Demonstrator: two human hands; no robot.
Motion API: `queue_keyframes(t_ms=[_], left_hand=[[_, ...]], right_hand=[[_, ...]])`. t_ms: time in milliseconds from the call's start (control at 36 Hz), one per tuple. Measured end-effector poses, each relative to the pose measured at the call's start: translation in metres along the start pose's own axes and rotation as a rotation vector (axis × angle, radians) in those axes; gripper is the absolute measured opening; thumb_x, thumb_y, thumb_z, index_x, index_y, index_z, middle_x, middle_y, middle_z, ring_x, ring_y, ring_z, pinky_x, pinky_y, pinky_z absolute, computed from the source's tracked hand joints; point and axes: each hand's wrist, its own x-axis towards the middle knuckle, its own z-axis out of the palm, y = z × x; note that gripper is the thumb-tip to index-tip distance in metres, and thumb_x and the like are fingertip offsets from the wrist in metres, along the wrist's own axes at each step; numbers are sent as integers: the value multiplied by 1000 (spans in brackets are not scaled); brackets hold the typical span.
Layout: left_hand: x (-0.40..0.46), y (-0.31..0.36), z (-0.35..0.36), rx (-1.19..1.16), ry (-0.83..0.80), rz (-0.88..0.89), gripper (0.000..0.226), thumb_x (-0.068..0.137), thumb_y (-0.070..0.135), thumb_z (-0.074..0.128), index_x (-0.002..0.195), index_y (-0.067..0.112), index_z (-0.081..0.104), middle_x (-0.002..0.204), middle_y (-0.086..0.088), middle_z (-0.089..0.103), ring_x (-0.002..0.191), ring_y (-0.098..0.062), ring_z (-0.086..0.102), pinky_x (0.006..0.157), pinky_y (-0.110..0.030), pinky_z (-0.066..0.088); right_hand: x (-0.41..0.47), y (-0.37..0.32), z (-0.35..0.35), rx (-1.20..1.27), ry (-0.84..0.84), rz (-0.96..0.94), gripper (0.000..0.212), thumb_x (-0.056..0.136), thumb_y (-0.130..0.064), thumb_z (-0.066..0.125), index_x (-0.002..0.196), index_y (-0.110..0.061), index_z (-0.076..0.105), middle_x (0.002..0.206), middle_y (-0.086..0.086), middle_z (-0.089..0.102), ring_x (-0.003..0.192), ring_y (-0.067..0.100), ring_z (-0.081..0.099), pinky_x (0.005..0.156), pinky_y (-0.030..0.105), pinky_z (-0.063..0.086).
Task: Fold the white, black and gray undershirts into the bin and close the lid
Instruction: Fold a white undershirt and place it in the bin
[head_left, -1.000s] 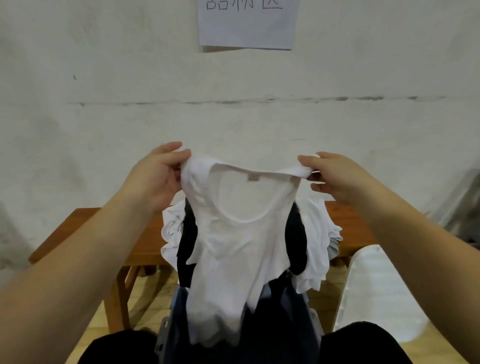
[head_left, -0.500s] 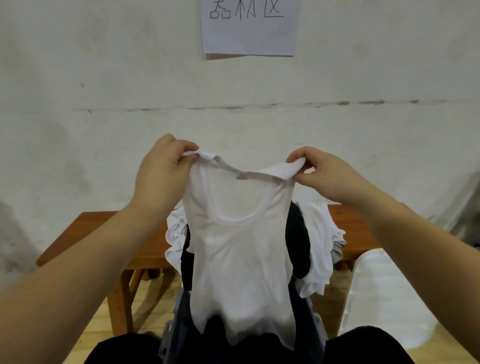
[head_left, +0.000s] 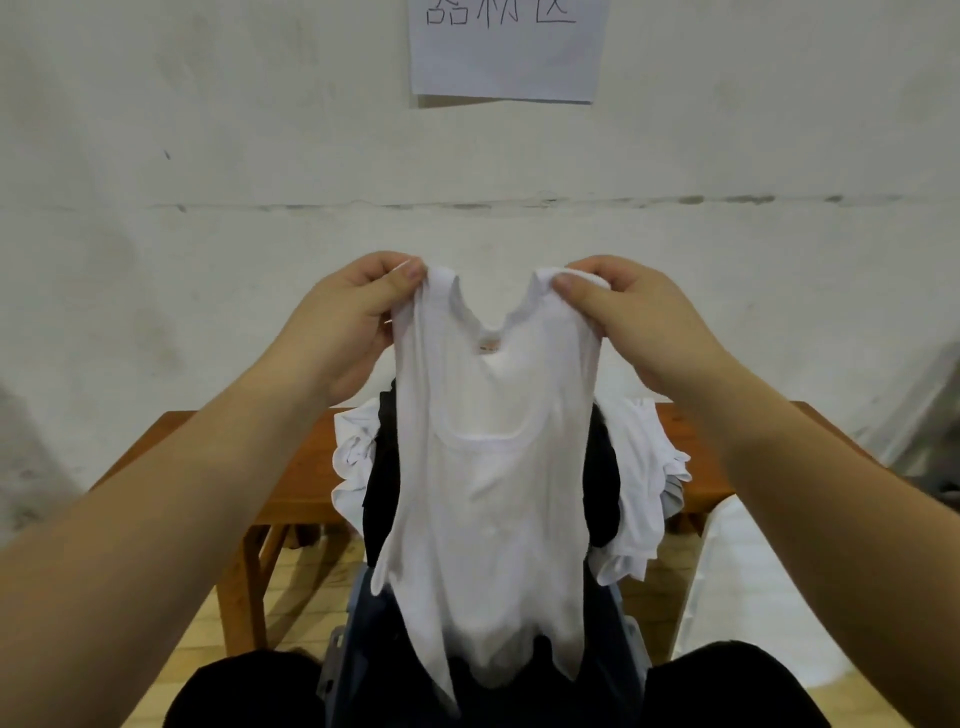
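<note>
Above the wooden bench (head_left: 291, 467), in front of the pale wall (head_left: 208, 156), a white undershirt (head_left: 493, 493) hangs full length. The left hand (head_left: 343, 322) pinches one shoulder strap and the right hand (head_left: 639, 317) pinches the other, thumbs in front, hands near each other. More undershirts lie heaped on the bench's middle: white ones (head_left: 644, 467), a black one (head_left: 376, 483), a sliver of gray (head_left: 673, 491) at the right. A bluish bin (head_left: 353, 649) sits low between the person's knees; a white lid-like sheet (head_left: 748, 597) lies to the right. To fold well, I'd say keep both straps level, let the hem hang straight, then bring the straps together so the side seams meet before lowering it.
</note>
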Motion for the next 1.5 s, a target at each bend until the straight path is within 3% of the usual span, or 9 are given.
queue_keyframes(t_ms=[139,361,444,528,667,833,1167,1306,1500], left_hand=[[-10,0,19,164,-154,52,12,91,19,66,85,22,75,112,4,73,107,-12,67,101,-33,48],[-12,-10,25,307,-115,68,15,93,19,65,80,20,72,79,5,67,80,-10,59,86,-30,46],[-9,-14,21,263,-86,49,14,95,16,62,82,16,69,78,3,63,77,-13,54,79,-26,43],[-7,-14,17,216,-91,34,13,95,17,61,85,14,69,76,5,65,73,-11,56,74,-22,45],[-5,-18,9,190,-65,40,16,97,17,59,85,15,69,73,6,67,70,-10,58,70,-21,47],[-3,-23,-9,154,49,52,14,97,18,59,86,15,68,78,5,67,73,-10,60,72,-23,50],[1,-40,-35,121,134,9,13,96,21,60,86,18,68,77,7,68,75,-11,60,73,-26,49],[2,-43,-32,110,121,12,13,97,20,59,87,18,68,78,8,69,76,-10,60,73,-25,49],[3,-45,-41,151,125,11,16,97,21,61,83,21,69,80,7,68,79,-12,60,76,-28,49]], right_hand=[[2,-15,22,-10,-112,-31,10,89,-35,68,84,-29,74,83,-20,71,76,-6,62,67,12,43],[-6,19,49,415,-186,65,10,94,-19,54,96,-22,64,96,-5,69,89,11,64,82,29,48],[-23,64,69,600,-328,218,25,76,-8,51,101,-11,54,94,2,64,86,15,61,83,30,46],[-46,109,83,240,-606,238,53,78,0,56,130,-14,53,126,0,65,119,16,60,108,41,43],[-74,146,95,-281,-868,298,44,89,-41,65,128,-24,59,120,-12,66,108,7,64,98,31,51],[-94,184,97,-477,-730,317,18,91,-32,60,84,-15,60,79,-2,62,75,16,59,69,25,45],[-100,190,58,-80,-751,617,24,90,-28,70,88,-12,52,87,-1,66,79,8,68,79,25,57],[-99,187,59,-132,-703,572,30,87,-24,72,82,-14,44,75,2,56,58,3,54,62,20,46],[-86,198,46,-417,-587,596,19,89,-39,68,102,-26,61,100,-4,64,92,15,60,86,29,48]])
